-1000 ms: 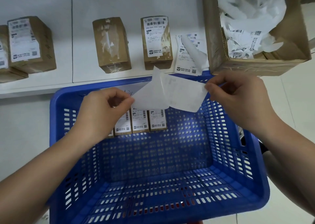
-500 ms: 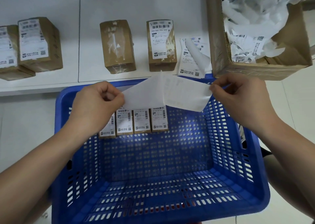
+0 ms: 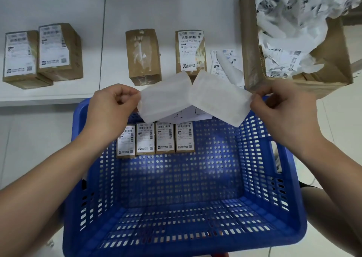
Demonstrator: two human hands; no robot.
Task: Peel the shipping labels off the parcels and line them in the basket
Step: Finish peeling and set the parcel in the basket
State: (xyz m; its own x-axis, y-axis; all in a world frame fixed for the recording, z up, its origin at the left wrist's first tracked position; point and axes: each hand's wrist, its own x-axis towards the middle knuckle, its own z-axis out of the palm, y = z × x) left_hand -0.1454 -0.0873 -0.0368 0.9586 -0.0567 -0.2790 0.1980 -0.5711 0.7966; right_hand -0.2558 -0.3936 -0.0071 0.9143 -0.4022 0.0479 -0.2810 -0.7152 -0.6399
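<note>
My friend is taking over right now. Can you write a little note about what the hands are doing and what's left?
Left hand and right hand each pinch an end of a creased white paper sheet over the blue plastic basket.
Four labelled small boxes line the basket's far wall.
One bare brown parcel is already peeled.
Left: three labelled brown parcels on the white shelf.

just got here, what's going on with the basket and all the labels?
A person is holding a white label sheet above the blue basket, left hand pinching one end, right hand the other. Four labelled parcels stand in a row against the basket's far wall. On the table, one parcel is already stripped; three still carry labels. A cardboard box holds crumpled label waste.
</note>
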